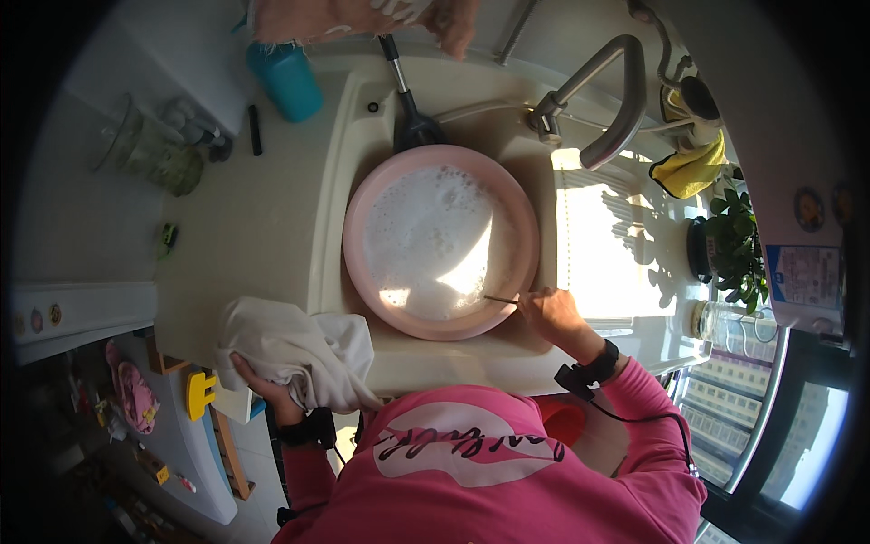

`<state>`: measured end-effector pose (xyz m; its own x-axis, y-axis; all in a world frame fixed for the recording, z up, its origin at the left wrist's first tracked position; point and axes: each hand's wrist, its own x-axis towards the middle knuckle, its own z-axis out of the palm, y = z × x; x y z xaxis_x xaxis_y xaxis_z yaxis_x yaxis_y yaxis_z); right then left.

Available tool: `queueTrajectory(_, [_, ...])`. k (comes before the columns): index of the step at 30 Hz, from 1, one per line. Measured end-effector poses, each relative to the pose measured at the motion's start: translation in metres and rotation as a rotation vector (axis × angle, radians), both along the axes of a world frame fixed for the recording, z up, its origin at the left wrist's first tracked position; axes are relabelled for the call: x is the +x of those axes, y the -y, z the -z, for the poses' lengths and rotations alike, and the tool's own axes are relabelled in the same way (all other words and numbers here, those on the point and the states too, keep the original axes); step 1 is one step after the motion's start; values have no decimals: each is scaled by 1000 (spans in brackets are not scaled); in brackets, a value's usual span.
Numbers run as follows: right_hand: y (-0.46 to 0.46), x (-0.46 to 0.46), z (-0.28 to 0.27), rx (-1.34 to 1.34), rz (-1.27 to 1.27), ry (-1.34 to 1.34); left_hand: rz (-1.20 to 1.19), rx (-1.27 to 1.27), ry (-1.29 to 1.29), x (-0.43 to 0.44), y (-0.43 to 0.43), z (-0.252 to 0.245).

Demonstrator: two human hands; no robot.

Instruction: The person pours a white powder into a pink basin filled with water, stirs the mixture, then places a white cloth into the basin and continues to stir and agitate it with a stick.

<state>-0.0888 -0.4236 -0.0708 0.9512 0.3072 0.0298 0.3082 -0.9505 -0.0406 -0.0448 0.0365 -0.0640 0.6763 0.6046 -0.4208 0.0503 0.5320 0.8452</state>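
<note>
A round pink plastic basin stands in the sink, filled with water under white suds. At the basin's near right rim, my right hand grips a thin brown stick, perhaps a chopstick. Its far end reaches over the rim to the suds; whether the tip is under the surface is hard to tell. My left hand holds a bundled white cloth at the sink's front left edge. The cloth hides most of the left fingers. Sunlight falls across part of the suds.
A metal faucet arches at the back right, beside a sunlit ribbed washboard. A black-headed brush leans behind the basin. On the left are a teal container and a glass vessel. A potted plant and jar line the right.
</note>
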Motion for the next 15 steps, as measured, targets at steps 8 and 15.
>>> queueTrajectory(8, [0,11,-2,-31,203,-196,16,-24,28,-2,-6,6])
queueTrajectory(15, [2,13,-7,-31,128,-177,22,-29,21,-3,-5,6])
